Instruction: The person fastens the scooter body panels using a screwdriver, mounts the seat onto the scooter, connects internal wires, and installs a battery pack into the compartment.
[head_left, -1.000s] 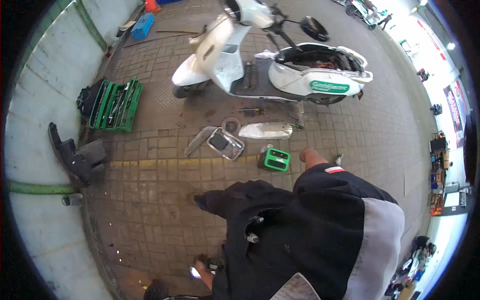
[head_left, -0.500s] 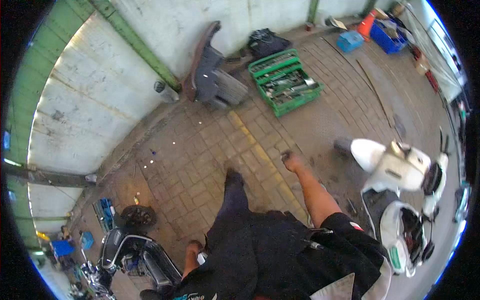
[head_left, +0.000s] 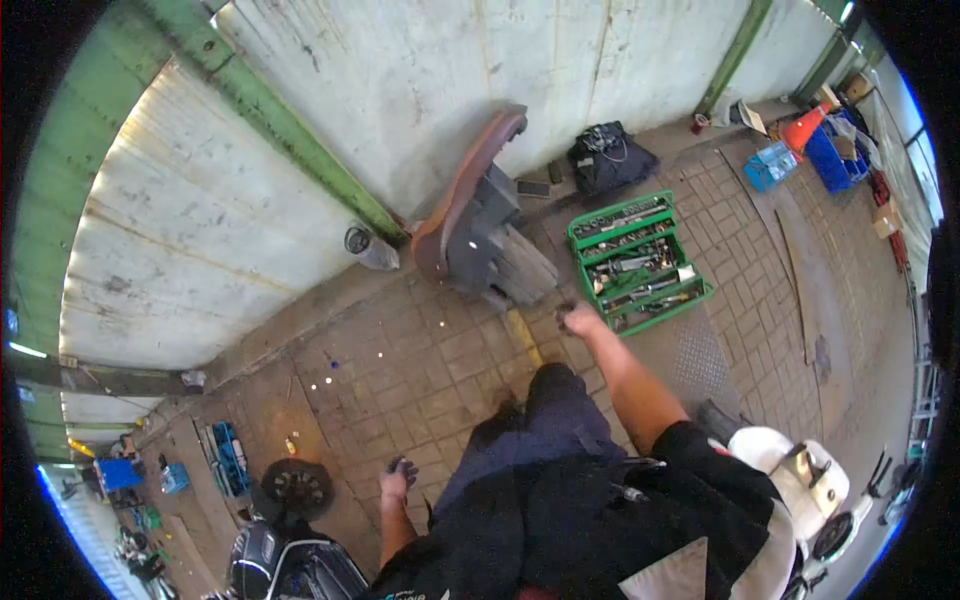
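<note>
My right hand (head_left: pixel 577 319) hangs over the paving at the near left corner of a green metal toolbox (head_left: pixel 690 301), its darkened fingers curled. What they hold, if anything, I cannot make out. Inside the toolbox, the trays stand spread apart and are full of sockets, wrenches and other hand tools. Lower left, my left hand (head_left: pixel 397 478) is over the bricks with its fingers apart and nothing in it. Beyond my right hand, a dark, brown-edged scooter seat or body part (head_left: pixel 485 235) leans against the wall.
A black bag (head_left: pixel 610 160) sits by the wall behind the toolbox. On the left are a wheel (head_left: pixel 297 487), a blue tool tray (head_left: pixel 228 455) and a black motorcycle (head_left: pixel 300 570). A white scooter (head_left: pixel 805 480) stands on the right; blue crates (head_left: pixel 838 160) and an orange cone (head_left: pixel 803 130) are farther back.
I have stepped forward, so the toolbox and leaning seat part are nearer. My right hand has come close to the toolbox. My left hand has swung forward with its fingers spread.
</note>
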